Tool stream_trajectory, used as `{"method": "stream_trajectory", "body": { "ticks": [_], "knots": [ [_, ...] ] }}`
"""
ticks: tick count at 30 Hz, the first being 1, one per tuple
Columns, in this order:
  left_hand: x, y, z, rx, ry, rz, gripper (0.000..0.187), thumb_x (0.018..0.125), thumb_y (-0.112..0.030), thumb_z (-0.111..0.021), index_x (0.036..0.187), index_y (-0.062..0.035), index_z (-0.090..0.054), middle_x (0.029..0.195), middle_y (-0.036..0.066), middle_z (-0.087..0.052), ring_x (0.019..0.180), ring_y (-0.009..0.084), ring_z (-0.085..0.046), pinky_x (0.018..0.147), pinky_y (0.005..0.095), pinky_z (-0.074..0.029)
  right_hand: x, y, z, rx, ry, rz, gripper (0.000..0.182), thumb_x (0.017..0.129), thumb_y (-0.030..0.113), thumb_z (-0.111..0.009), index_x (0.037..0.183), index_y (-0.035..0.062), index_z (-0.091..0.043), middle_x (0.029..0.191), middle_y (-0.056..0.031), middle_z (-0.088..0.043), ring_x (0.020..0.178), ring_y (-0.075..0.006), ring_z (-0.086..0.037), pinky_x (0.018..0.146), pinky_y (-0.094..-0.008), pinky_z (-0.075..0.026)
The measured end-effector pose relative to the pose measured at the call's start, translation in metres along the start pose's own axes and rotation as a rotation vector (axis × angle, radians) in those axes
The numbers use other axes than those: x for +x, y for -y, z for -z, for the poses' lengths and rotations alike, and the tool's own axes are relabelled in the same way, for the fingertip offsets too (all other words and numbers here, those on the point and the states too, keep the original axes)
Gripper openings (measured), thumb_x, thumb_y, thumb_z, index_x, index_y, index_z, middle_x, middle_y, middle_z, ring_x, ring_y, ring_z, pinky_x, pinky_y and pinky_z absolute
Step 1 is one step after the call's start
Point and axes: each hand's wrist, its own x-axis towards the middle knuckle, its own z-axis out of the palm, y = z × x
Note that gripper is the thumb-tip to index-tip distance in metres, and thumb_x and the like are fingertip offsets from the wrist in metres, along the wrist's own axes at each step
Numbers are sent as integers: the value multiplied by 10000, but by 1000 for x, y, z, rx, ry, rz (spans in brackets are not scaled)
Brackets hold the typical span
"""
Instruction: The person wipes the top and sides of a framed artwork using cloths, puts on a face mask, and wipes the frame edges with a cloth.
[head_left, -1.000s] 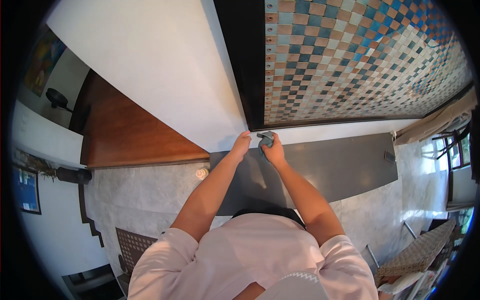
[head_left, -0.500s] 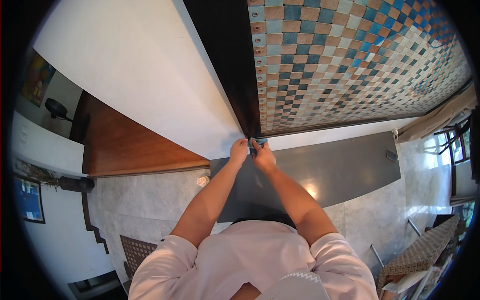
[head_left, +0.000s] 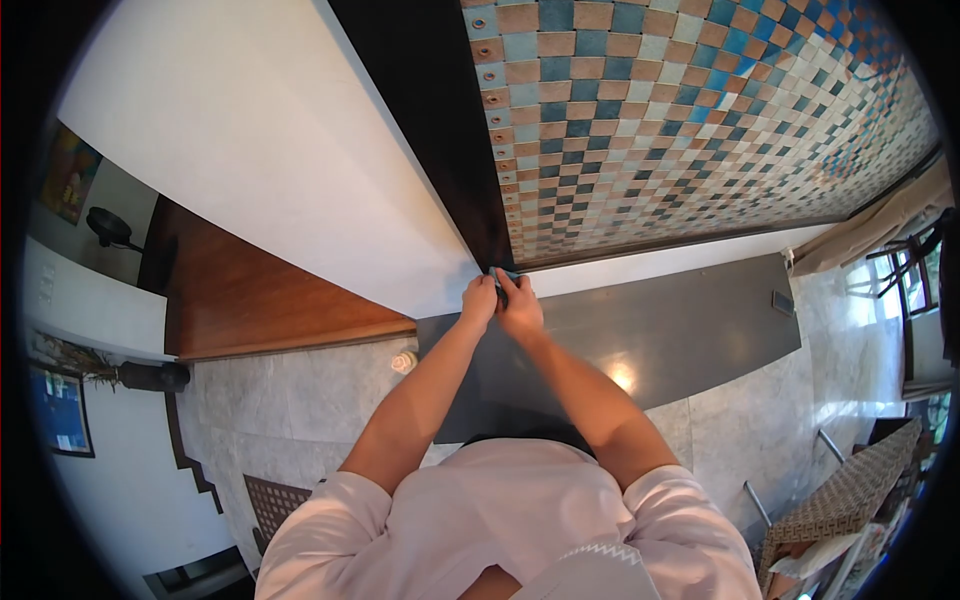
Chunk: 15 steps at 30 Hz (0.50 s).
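Observation:
A small blue-grey cloth (head_left: 508,274) is bunched at the lower left corner of the black frame (head_left: 440,130) around a woven panel (head_left: 620,120). My right hand (head_left: 521,308) is closed on it, forefinger pointing up along the cloth. Right beside it, my left hand (head_left: 480,302) has its fingers pinched together at the cloth's left edge; its fingertips are partly hidden. Both hands meet above the far edge of a dark grey bench top (head_left: 690,320), close to the white wall (head_left: 300,150).
A phone (head_left: 782,302) lies at the bench's right end. Near its left end is a small pale round object (head_left: 404,362). A wicker chair (head_left: 840,500) stands at lower right, a curtain (head_left: 880,220) hangs at far right, and brown wooden flooring (head_left: 270,290) lies left.
The view has shifted slightly, with the panel and frame appearing further left. My right hand has turned a little, and less of the cloth shows. Both hands stay at the frame's corner.

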Motion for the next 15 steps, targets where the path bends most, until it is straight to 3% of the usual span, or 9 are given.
{"method": "stream_trajectory", "body": {
  "ticks": [2, 5, 7, 11, 13, 14, 15],
  "knots": [
    [-2, -5, -5, 25, -43, 15, 398, 902, -311, -461, 995, 39, -625, 923, 190, -652, 836, 300, -617, 751, 378, -463, 3, -6, 5, -156, 65, 4, 584, 809, 137, -608, 1351, 289, -453, 1200, -158, -455, 1077, -334, -526, 871, -430, -477],
    [-25, -25, -5, -49, 23, 27, 428, 939, -349, -441, 1016, 38, -606, 825, 96, -595, 803, 203, -551, 722, 332, -433, 7, -12, 11, -378, 175, -20, 621, 801, 140, -609, 1359, 344, -428, 1200, -152, -458, 1072, -328, -532, 878, -435, -482],
    [-18, -11, -9, 24, -35, -56, 449, 940, -387, -454, 985, 34, -604, 843, 105, -605, 818, 201, -550, 738, 336, -430, 10, -14, 16, -471, 234, -44, 646, 794, 136, -606, 1365, 370, -412, 1211, -152, -457, 1076, -334, -532, 884, -437, -482],
    [-11, -16, 0, 79, 2, -83, 547, 872, -504, -576, 971, 33, -546, 980, 149, -538, 895, 208, -509, 796, 331, -419, 1, -14, 36, -367, 188, -235, 648, 811, 118, -582, 1379, 370, -396, 1263, -171, -439, 1120, -354, -517, 927, -436, -459],
    [-26, -38, -6, 147, -260, -161, 630, 795, -538, -659, 1011, 28, -484, 1044, 159, -446, 924, 213, -468, 819, 325, -409, -8, -12, 47, -261, 136, -382, 634, 832, 112, -566, 1389, 356, -385, 1272, -185, -438, 1134, -367, -512, 949, -427, -446],
    [-36, -52, -10, 182, -392, -196, 688, 757, -555, -701, 1031, 26, -453, 1076, 164, -399, 938, 215, -448, 831, 323, -404, -10, -21, 46, -171, 97, -311, 623, 844, 117, -562, 1396, 338, -378, 1268, -190, -442, 1137, -369, -512, 955, -419, -442],
    [-41, -62, -12, 99, -402, -227, 742, 726, -557, -726, 1054, 33, -417, 1085, 180, -375, 979, 254, -412, 858, 350, -387, -13, -32, 44, -79, 59, -239, 612, 855, 123, -557, 1403, 320, -371, 1263, -196, -446, 1140, -371, -511, 960, -412, -438]
  ]
}}
